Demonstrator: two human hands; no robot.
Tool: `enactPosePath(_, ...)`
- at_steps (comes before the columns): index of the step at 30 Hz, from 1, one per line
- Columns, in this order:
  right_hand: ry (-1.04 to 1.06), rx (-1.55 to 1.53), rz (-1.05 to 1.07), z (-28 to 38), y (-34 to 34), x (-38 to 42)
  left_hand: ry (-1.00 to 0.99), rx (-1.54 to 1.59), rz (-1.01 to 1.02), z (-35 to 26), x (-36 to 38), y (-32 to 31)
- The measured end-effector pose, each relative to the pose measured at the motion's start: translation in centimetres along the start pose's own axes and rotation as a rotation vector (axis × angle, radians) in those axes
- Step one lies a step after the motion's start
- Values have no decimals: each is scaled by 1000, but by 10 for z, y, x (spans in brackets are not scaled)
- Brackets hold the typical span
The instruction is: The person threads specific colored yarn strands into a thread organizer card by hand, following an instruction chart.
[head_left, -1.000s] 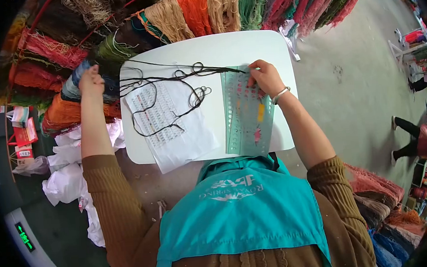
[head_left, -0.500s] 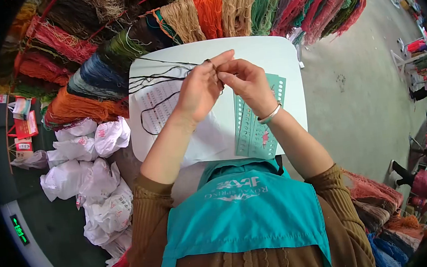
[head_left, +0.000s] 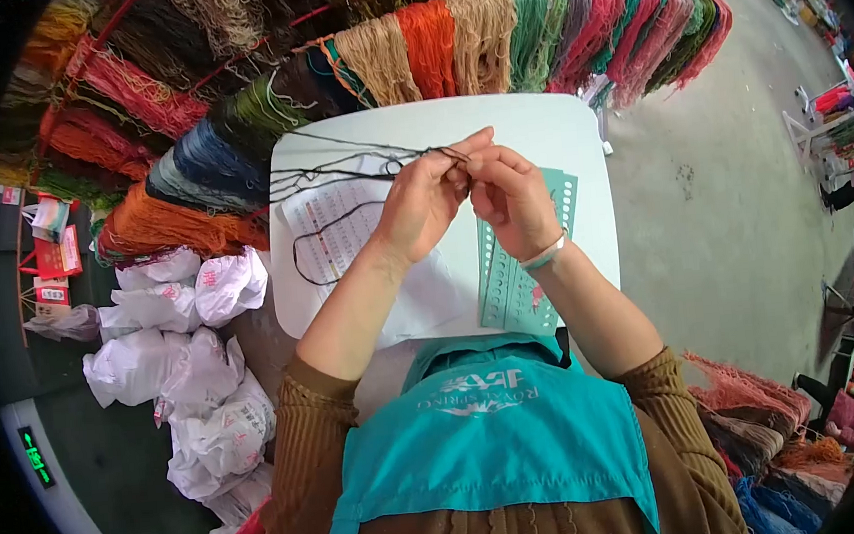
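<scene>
My left hand [head_left: 418, 207] is over the middle of the white table [head_left: 300, 312], its thumb and fingers closed on black thread [head_left: 334, 166]. Several strands of it run off to the left, and one loose loop curves over a printed sheet [head_left: 329, 230]. Close beside it, my right hand [head_left: 514, 203] pinches the thread at the left fingertips. The exact crossing of the strands between the fingers is too small to make out. Below my right wrist lie green cards [head_left: 514, 285] with a row of punched holes along the edges.
Skeins of coloured yarn [head_left: 430, 51] hang on racks beyond the table and to the left. White plastic bags [head_left: 199, 365] are piled on the floor at left. More yarn [head_left: 748, 397] lies at lower right. Grey floor [head_left: 704, 215] extends to the right.
The view has shifted slightly, so the table sits lower. A strand now passes over the left fingertips to my right hand, whose fingers have curled in more.
</scene>
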State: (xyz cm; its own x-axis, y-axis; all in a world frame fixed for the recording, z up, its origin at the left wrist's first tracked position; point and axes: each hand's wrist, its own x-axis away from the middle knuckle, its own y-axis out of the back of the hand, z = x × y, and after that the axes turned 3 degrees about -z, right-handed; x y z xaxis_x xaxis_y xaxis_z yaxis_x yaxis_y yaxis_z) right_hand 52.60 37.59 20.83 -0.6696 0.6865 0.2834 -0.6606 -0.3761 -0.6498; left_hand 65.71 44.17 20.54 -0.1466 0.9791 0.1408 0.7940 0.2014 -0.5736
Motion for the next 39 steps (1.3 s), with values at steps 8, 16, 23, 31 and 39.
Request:
enactPosePath(8, 22, 149, -55, 6, -9, 1, -47, 33, -18, -1, 1, -4)
enactPosePath(16, 192, 450, 24, 22, -11, -3, -139, -183, -65, -14, -1, -12)
enactPosePath(23, 451, 881, 20, 39, -19, 3, -113, 28, -174, -25, -1, -8)
enactPosePath(31, 103, 675, 297, 116, -14, 46, -235, 587, -182, -115, 7, 154)
enactPosePath(39, 532, 367, -215, 297, 45, 132, -190, 616, -61, -160, 29, 318)
